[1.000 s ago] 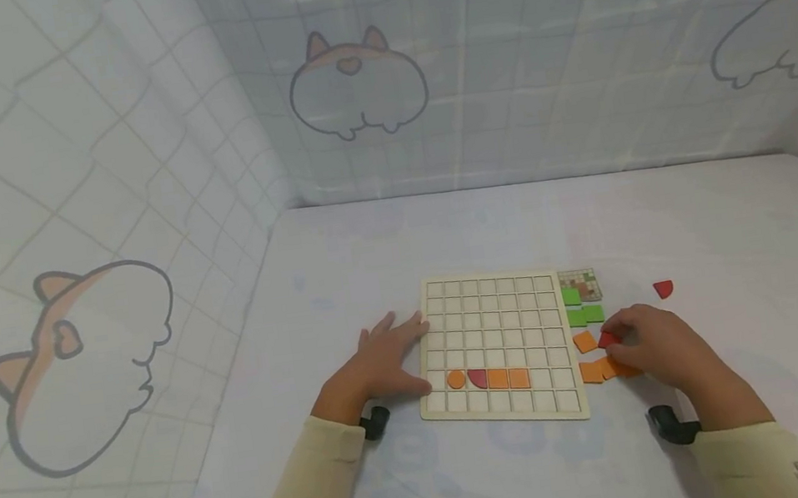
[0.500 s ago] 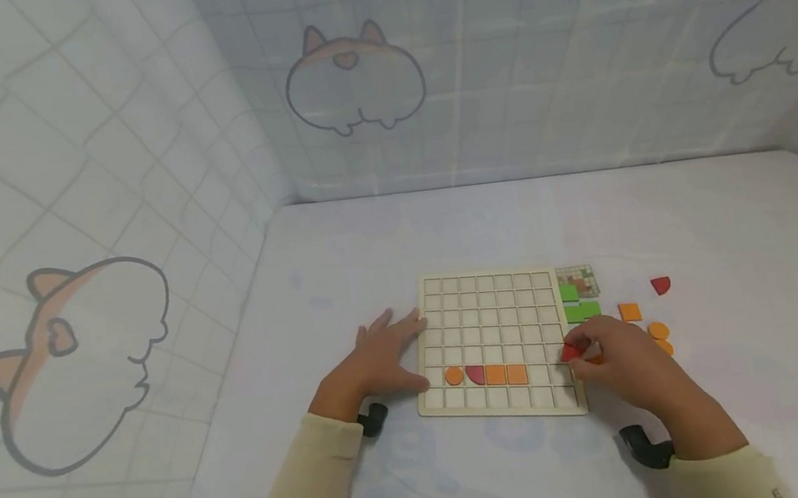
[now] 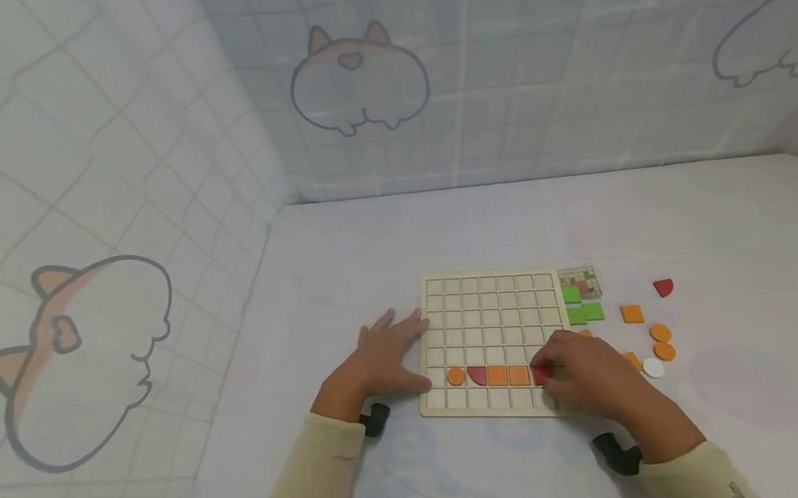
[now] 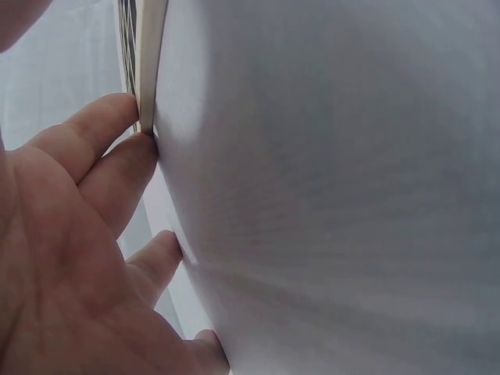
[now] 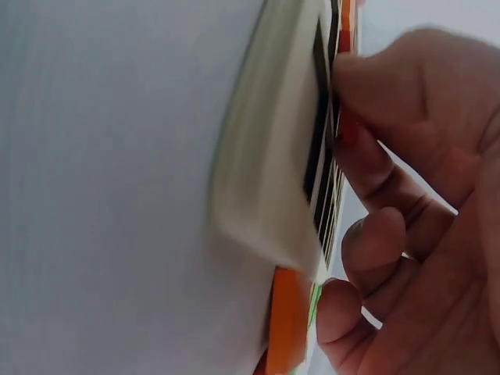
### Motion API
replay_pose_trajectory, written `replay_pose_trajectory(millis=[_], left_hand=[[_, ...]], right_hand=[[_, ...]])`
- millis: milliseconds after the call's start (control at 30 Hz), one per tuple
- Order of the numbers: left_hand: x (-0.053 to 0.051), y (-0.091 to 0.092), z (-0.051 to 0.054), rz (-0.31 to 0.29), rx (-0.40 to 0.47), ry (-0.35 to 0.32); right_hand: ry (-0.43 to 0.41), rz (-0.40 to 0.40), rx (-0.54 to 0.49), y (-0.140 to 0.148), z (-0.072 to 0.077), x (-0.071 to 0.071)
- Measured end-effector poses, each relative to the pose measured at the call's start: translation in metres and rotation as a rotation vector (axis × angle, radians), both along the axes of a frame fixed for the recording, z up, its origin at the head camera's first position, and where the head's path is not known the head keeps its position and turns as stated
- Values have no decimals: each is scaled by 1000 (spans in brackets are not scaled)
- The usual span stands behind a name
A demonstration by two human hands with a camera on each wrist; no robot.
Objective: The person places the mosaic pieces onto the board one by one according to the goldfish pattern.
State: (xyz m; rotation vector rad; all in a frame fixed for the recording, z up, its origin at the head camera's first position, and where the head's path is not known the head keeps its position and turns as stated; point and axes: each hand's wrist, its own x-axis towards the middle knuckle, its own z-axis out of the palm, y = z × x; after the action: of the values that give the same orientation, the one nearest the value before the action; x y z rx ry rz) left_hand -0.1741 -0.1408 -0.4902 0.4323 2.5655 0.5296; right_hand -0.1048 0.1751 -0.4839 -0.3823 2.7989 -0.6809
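Note:
A pale wooden grid board (image 3: 485, 330) lies flat on the white-covered table. My left hand (image 3: 381, 365) rests at its left edge with fingers spread; in the left wrist view the fingertips (image 4: 125, 109) touch the board's side. Between thumb and fingers my right hand (image 3: 587, 371) pinches a red tile (image 3: 541, 375), over the second row from the front. To the left of that tile in the same row sit an orange round tile (image 3: 456, 376), a red quarter-circle tile (image 3: 478, 376) and two orange square tiles (image 3: 496, 376). My fingers partly hide the held tile.
Right of the board lie a small pattern card (image 3: 585, 279), green square tiles (image 3: 592, 312), an orange square (image 3: 632, 314), orange discs (image 3: 661, 332), a white disc (image 3: 653, 368) and a red quarter-circle (image 3: 664, 287). My right hand covers part of this group. Printed curtains (image 3: 510, 58) stand behind.
My right hand has carried the red tile leftward from the loose pieces to the board, beside the orange squares. The left hand has stayed at the board's left edge.

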Motion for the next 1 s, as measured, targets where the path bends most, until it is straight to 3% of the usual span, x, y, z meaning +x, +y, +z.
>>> replay_pose_trajectory(millis=[233, 567, 833, 1000], left_hand=[[0, -1, 1, 2, -9, 3], [0, 0, 1, 2, -6, 0], [1, 1, 4, -4, -8, 5], [1, 2, 4, 3, -14, -8]], right_hand=[[-85, -75, 19, -13, 3, 2], [-65, -220, -112, 10, 10, 21], [-126, -415, 0, 60, 4, 32], [-207, -466, 86, 84, -1, 33]])
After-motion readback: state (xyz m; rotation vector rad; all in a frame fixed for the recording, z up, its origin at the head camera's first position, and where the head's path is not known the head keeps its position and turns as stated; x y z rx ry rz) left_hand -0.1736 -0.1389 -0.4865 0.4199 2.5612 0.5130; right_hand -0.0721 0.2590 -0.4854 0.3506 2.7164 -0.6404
